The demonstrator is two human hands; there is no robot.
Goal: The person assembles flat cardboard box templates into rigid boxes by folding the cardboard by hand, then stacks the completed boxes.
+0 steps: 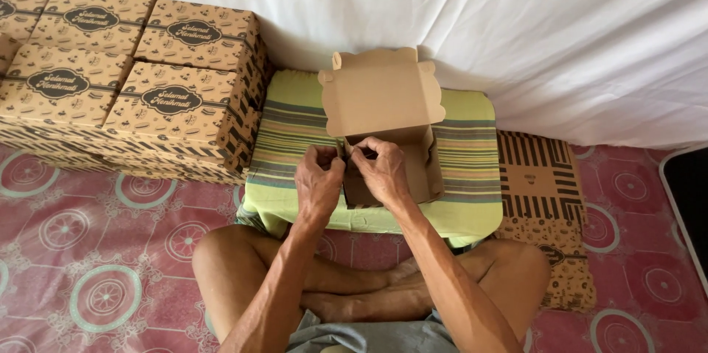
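Observation:
A brown cardboard box [413, 154] stands on a green striped cushion [464, 139], its lid raised toward the white sheet behind. My left hand [318, 183] and my right hand [383, 170] both pinch the box's near left corner, fingers curled on the cardboard edge. The inside of the box is plain brown. My crossed legs lie just below the cushion.
Several folded printed boxes [169, 95] are stacked at the left against the white sheet [516, 21]. Flat unfolded box blanks [542, 191] lie right of the cushion. A pink patterned mat [88, 250] covers the floor. A dark object's edge [689, 198] shows at far right.

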